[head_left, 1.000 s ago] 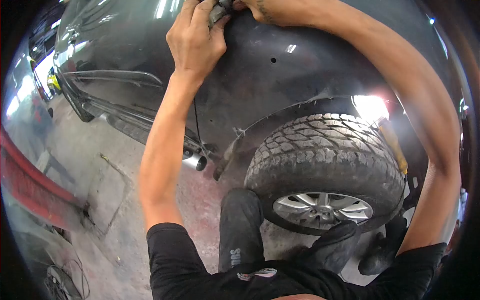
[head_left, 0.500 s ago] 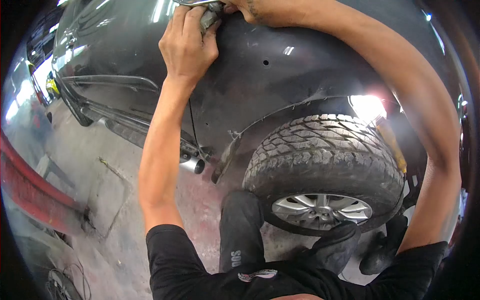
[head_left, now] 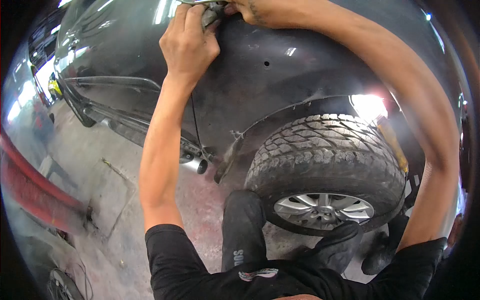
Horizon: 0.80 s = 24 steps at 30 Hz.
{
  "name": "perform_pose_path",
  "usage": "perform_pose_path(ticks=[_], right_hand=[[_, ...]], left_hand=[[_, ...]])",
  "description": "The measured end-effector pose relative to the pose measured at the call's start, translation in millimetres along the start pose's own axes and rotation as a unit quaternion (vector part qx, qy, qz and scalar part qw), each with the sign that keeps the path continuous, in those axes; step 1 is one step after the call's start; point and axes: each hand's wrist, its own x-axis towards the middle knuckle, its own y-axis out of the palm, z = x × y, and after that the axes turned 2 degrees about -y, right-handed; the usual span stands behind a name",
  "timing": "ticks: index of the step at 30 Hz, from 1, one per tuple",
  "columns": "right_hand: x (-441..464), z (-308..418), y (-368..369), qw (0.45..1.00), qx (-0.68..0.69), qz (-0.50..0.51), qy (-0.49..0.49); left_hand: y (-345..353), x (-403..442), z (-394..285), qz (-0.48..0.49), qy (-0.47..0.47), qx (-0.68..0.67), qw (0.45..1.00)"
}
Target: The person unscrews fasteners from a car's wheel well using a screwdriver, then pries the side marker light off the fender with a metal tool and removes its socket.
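Observation:
At the top edge of the head view, my left hand (head_left: 189,44) is closed, its fingers curled around a small grey piece (head_left: 212,15) whose kind I cannot make out. A shiny metal strip or tool (head_left: 196,2) crosses just above those fingers, partly cut off by the frame. My right hand (head_left: 257,11) reaches in from the right beside the grey piece. Its fingers look closed at that piece, but they are largely hidden. Both hands are up against the dark car body panel (head_left: 235,65), which has a small round hole (head_left: 266,63).
Below the panel is a treaded tyre (head_left: 325,160) with a silver rim (head_left: 324,207), close to my knees. A bright work light (head_left: 369,107) shines in the wheel arch. A side step (head_left: 127,132) runs along the car at left. Something red (head_left: 40,185) stands farther left.
Both hands stay almost in the same place at the panel. The view has shifted very slightly.

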Motion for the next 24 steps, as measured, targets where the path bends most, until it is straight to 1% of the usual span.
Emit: perform_pose_path(ticks=[1,3,4,6,7,9,11,13,15,17,19,21,22,24], right_hand=[[1.4,1.8,-0.2,1.0,0.002,-0.003,-0.001],[1.4,2.3,-4.9,0.999,-0.002,0.037,0.008],[1.0,-1.5,-7.8,0.999,-0.005,0.037,0.012],[1.7,-3.1,-5.6,0.999,0.04,0.025,-0.02],[2.0,-2.7,-4.6,0.999,0.039,0.025,-0.023],[0.9,-1.3,-2.0,1.0,0.016,0.001,-0.006],[1.1,0.6,0.3,1.0,0.018,-0.007,-0.003],[-0.8,0.7,0.5,1.0,0.016,-0.014,0.006],[0.8,-1.9,-2.0,0.998,-0.027,-0.007,-0.051],[0.8,-0.4,-0.6,0.999,-0.023,0.012,-0.043],[2.9,0.3,-4.5,0.998,-0.025,0.025,-0.045],[1.7,2.1,-8.9,0.998,0.053,0.043,0.014],[1.0,1.4,-7.7,0.997,0.057,0.043,0.017],[1.2,-0.2,-7.0,0.999,0.022,0.02,-0.022]], left_hand=[[-0.4,1.7,0.0,-0.004,0.009,0.002,1.0],[1.1,3.7,-4.3,-0.01,0.019,0.0,1.0],[0.1,5.0,-10.8,-0.023,0.027,-0.018,0.999],[-4.7,-1.5,-16.5,-0.029,0.023,-0.034,0.999],[-4.3,0.3,-13.8,-0.02,0.016,-0.034,0.999],[-2.2,4.9,-9.0,-0.01,0.012,-0.033,0.999],[-1.5,6.0,-5.9,-0.004,0.0,-0.01,1.0],[-3.9,2.6,-8.8,-0.004,-0.003,-0.021,1.0],[-1.3,4.7,-13.1,-0.012,-0.004,-0.035,0.999],[-3.4,2.0,-16.2,-0.016,-0.017,-0.055,0.998],[-4.0,0.0,-12.4,-0.011,-0.015,-0.041,0.999],[-3.4,3.0,-5.7,0.001,-0.009,-0.028,1.0],[-5.6,3.4,-5.1,0.005,-0.01,-0.028,1.0],[-7.5,6.7,-3.8,0.018,0.018,-0.037,0.999]])
